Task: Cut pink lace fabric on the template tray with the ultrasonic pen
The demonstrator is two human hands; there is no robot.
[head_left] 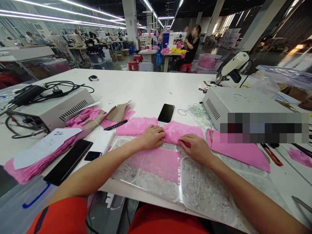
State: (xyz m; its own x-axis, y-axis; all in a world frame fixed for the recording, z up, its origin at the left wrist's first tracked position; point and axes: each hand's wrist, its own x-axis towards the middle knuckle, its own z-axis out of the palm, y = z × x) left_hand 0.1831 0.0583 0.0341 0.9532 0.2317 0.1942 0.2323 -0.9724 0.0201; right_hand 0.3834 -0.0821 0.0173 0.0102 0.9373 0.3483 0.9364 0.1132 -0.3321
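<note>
Two pink lace pieces lie side by side on a clear plastic sheet at the table's middle, a left lace piece (136,126) and a right lace piece (184,130). My left hand (152,136) rests where they meet, its bent fingers pressed together on the right piece's left end. With thumb and fingertips, my right hand (193,146) pinches that same piece's lower edge. Another flat pink piece (158,162) shows in front of my hands, seemingly under the clear sheet (207,185). What lies beneath my left fingers is hidden.
A black phone (166,113) lies beyond the lace, beside tangled pale elastic cords (198,113). Grey metal boxes (56,105) flank the workspace. At left are a pen (115,125), pink bundles and a dark tablet-like slab (69,161). A folded pink sheet (239,151) and a cutter (272,155) lie right.
</note>
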